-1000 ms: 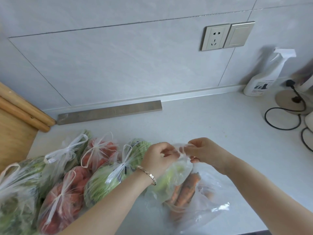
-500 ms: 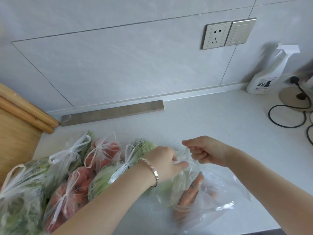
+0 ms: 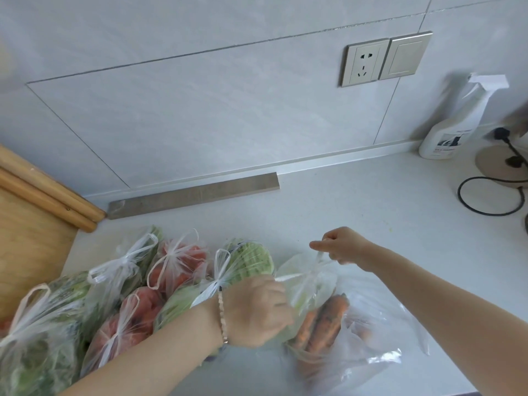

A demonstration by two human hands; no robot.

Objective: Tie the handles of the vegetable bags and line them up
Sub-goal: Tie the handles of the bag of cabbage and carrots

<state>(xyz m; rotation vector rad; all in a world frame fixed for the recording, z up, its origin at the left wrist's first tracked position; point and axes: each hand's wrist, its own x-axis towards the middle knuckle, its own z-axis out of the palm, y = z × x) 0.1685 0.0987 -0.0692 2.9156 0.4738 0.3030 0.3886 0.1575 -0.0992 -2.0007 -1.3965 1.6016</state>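
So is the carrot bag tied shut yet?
Not yet, it seems. The carrot bag lies behind the one being knotted, its plastic loose and spread on the counter; no knot shows. Both hands pull another bag's handles.

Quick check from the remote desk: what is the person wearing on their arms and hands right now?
Both forearms are bare, with no sleeves or gloves in view. The left hand has a thin beaded bracelet at the wrist, pale pinkish beads. The right hand shows no jewellery or watch.

Head-worn view, down onto counter (image 3: 328, 212)
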